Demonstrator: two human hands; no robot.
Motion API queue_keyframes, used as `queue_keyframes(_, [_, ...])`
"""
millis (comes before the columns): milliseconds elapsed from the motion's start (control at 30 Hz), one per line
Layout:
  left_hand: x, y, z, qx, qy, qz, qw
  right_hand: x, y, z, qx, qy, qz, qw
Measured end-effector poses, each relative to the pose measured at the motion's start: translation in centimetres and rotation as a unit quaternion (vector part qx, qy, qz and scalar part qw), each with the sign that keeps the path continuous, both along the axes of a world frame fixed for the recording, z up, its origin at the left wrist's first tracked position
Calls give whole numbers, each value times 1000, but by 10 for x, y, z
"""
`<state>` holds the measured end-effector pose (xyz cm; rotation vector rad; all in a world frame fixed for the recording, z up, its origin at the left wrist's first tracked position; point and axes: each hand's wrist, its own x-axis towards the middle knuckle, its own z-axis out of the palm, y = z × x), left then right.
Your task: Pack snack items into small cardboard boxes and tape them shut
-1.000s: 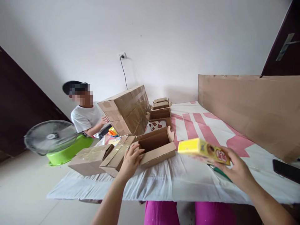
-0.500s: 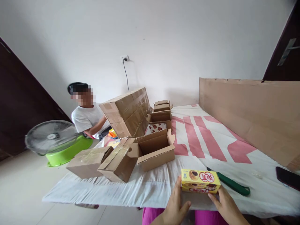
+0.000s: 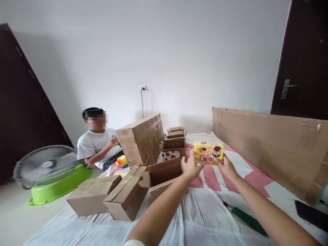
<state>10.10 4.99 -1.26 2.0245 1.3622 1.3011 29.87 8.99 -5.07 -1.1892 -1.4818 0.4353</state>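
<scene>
Both hands point(image 3: 191, 167) around yellow box point(image 3: 208, 153)

Bare forearms lead to the left hand point(image 3: 191, 167) and right hand point(image 3: 226, 167), with perhaps a white sleeve point(image 3: 133, 243) below.

- the yellow cardboard snack box point(image 3: 208, 153) is up in the air, gripped between the left hand point(image 3: 191, 167) and right hand point(image 3: 227, 167), over the white-and-pink cloth surface point(image 3: 205, 212)
- down-left of it the open brown cardboard box point(image 3: 164, 174) sits on the cloth, with a pair of taped brown cardboard boxes point(image 3: 89, 198) further left
- behind those is the big taped brown cardboard carton point(image 3: 140, 138), and a stack of small brown cardboard boxes point(image 3: 175, 136) to its right
- a long brown cardboard sheet point(image 3: 269, 143) stands along the right side
- the green-handled knife point(image 3: 246, 218) lies under the right arm, with the black phone point(image 3: 311, 215) further right
- far left, a person in a white t-shirt point(image 3: 94, 147) sits beyond the grey round fan point(image 3: 43, 165) and lime-green plastic basin point(image 3: 58, 186)
</scene>
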Motion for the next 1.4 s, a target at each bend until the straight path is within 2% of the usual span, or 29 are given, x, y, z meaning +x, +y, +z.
queue_keyframes(33, [0,-15,-17,16,16,-8,1000,1,-10,-16,1,7,9,1000])
queue_keyframes(100, [-4,-51,-61,51,27,-32,998,5,-37,-54,-8,22,26,999])
queue_keyframes(167, [-9,-89,-110,31,18,-44,998,6,-68,-94,-41,37,39,998])
queue_keyframes(233, [-19,-120,-154,-20,-16,-20,999,1,-96,-129,-100,38,61,992])
queue_keyframes(300, [-35,-140,-185,-70,-60,22,995,-13,-116,-154,-151,37,104,982])
queue_keyframes(367, [-56,-149,-199,-112,-106,73,985,-32,-127,-168,-178,36,156,971])
queue_keyframes(467, [-95,-148,-194,-125,-149,137,971,-61,-127,-172,-185,20,210,960])
queue_keyframes(533, [-125,-142,-180,-58,-140,227,962,-74,-121,-172,-173,-1,209,962])
queue_keyframes(600, [-153,-131,-162,40,-112,345,931,-80,-117,-173,-159,-24,188,969])
queue_keyframes(633, [-165,-125,-154,74,-101,384,915,-81,-115,-175,-152,-35,177,972])
queue_keyframes(667, [-175,-117,-145,86,-94,396,909,-80,-115,-176,-147,-44,173,973])
queue_keyframes(800, [-197,-84,-121,15,-100,348,932,-76,-119,-180,-144,-57,200,968])
queue_keyframes(967, [-196,-53,-115,-4,-114,385,916,-75,-122,-180,-139,-73,200,967])
queue_keyframes(1067, [-194,-49,-114,-3,-113,391,913,-76,-122,-181,-137,-91,196,967])
queue_keyframes(1233, [-191,-54,-113,-10,-112,400,910,-76,-119,-184,-118,-98,186,971])
queue_keyframes(1400, [-188,-57,-110,-29,-112,402,908,-88,-118,-176,-102,-115,144,978])
